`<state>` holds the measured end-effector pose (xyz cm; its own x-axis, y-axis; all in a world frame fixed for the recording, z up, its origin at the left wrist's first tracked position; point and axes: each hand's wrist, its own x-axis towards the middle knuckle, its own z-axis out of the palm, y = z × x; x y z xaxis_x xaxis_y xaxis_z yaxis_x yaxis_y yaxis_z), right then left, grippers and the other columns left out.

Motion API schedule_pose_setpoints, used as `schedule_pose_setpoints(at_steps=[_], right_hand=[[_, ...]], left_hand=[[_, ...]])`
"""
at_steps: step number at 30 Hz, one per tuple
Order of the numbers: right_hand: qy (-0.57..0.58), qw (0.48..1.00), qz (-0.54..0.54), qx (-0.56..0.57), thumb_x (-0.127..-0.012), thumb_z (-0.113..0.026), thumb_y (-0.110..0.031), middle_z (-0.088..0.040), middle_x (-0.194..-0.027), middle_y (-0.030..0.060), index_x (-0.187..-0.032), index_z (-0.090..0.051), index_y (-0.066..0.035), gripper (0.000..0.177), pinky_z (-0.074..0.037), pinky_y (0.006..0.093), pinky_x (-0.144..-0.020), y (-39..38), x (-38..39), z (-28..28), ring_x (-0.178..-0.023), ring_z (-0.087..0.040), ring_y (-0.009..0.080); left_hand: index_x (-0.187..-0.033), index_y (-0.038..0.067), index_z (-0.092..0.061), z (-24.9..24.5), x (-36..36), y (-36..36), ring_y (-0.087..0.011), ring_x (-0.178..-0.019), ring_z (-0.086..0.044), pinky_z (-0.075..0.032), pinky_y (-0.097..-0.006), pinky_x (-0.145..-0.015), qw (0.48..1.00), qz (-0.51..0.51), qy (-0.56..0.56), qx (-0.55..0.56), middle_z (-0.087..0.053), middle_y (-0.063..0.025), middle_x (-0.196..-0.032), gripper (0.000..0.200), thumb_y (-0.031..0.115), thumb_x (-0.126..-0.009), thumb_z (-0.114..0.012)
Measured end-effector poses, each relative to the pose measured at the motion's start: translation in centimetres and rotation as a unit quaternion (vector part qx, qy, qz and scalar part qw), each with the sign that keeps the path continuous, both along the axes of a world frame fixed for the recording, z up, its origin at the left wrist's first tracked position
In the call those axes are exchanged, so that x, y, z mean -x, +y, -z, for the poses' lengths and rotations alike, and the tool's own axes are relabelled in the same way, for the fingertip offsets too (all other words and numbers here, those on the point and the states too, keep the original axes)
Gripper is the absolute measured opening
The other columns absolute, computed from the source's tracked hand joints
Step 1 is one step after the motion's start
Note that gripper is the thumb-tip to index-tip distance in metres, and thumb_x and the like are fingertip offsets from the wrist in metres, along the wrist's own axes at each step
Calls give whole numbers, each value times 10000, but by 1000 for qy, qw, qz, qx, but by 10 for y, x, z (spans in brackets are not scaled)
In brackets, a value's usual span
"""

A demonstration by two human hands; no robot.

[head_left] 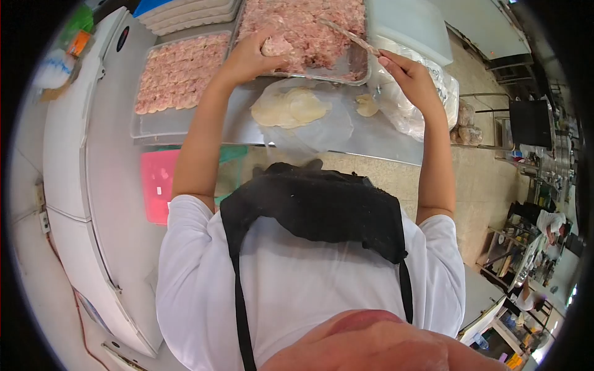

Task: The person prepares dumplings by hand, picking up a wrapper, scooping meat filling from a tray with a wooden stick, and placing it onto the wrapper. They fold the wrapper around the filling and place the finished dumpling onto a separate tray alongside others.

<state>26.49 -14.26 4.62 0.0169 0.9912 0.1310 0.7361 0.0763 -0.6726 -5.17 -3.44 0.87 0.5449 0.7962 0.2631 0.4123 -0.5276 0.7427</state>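
Minced meat [291,28], pink and coarse, filling most of a rectangular tray [360,59] on the counter [390,141], with a smeared patch of tray bottom showing at the near right corner. Over the near left part of the meat, left hand [255,60] curled, thumb and fingers around a pale pink lump [277,47]; cannot tell whether wrapped in dough. By the tray's right edge, right hand [405,74] pinching the end of a slim flat stick [349,36], its far tip over the meat, touching or not hard to tell. Just in front of the tray, thin pale wrappers [291,108] overlapping on clear plastic sheeting [337,128], with a smaller pale piece [367,105] apart to the right. To the left, a shallow tray [164,132] bearing close rows of small meat-topped dumplings [179,74]; beyond it, stacked white trays [195,18]. To the right, a crumpled clear plastic bag [396,102] near a translucent container [414,28]. Lower than the counter, a pink bin [154,185].
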Motion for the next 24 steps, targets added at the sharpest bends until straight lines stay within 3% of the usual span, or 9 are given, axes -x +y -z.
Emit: schedule_pose_setpoints(at_steps=[1,4,6,9,13,17,20,21,24], right_hand=[[56,998,-33,13,-907,-575,-391,-686,-1046,111,-1109,-664,-68,391,-485,328,-827,-4,16,-7,-944,-652,227],[12,987,-159,-24,-911,-573,-357,-674,-1061,125,-1104,-661,-65,360,-486,323,-822,-11,75,-6,-942,-650,261],[-50,988,-134,-51,-895,-587,-336,-668,-980,136,-1059,-672,-68,326,-493,342,-751,-14,104,0,-857,-633,311],[-142,979,-115,-93,-890,-583,-351,-654,-875,120,-1072,-674,-104,320,-483,389,-680,-16,118,-28,-788,-618,312],[-180,963,-114,-167,-900,-558,-365,-657,-897,100,-1076,-670,-138,308,-499,395,-680,-29,175,-18,-812,-628,312],[-215,966,-89,-110,-880,-624,-249,-653,-940,135,-1074,-666,-66,271,-496,330,-738,-32,197,-22,-828,-632,275],[-134,985,-43,-95,-882,-631,-232,-653,-919,127,-1101,-657,-45,289,-482,281,-743,-41,197,-39,-818,-639,214],[-96,989,-38,-106,-876,-632,-274,-668,-922,117,-1072,-672,-83,277,-489,325,-695,-40,191,-30,-776,-631,278],[4,997,-28,-78,-892,-626,-277,-679,-928,119,-1102,-655,-35,322,-479,296,-738,-49,185,-18,-810,-635,199]], left_hand=[[-1268,30,-526,-3,9,-1,-257,-1095,-570,-421,-347,-949,1000,13,5,21,-611,-169,-1167,632,305,-746,-753],[-1239,39,-555,-6,33,-7,-255,-1085,-573,-426,-355,-943,999,27,12,25,-618,-153,-1140,612,306,-734,-772],[-1224,36,-567,0,54,-11,-252,-1076,-576,-427,-352,-941,998,6,12,-53,-628,-137,-1110,611,311,-723,-785],[-1228,25,-561,-3,83,-16,-260,-1087,-570,-425,-345,-948,997,14,12,77,-609,-162,-1141,640,322,-713,-796],[-1242,-2,-543,-10,111,-20,-268,-1122,-548,-415,-340,-964,980,37,6,195,-577,-201,-1179,694,352,-703,-800],[-1274,-23,-508,-13,140,-31,-271,-1134,-539,-402,-344,-982,992,0,50,116,-574,-197,-1197,777,420,-698,-782],[-1267,-21,-510,1,164,-34,-281,-1125,-546,-405,-359,-978,995,-3,68,71,-581,-194,-1197,768,443,-707,-755],[-1260,-18,-516,5,173,-34,-285,-1121,-549,-408,-365,-973,996,2,65,64,-583,-196,-1196,754,447,-712,-746],[-1115,-1,-600,40,200,-35,-348,-988,-590,-460,-393,-865,985,-13,138,98,-620,-221,-1072,646,453,-680,-746]])
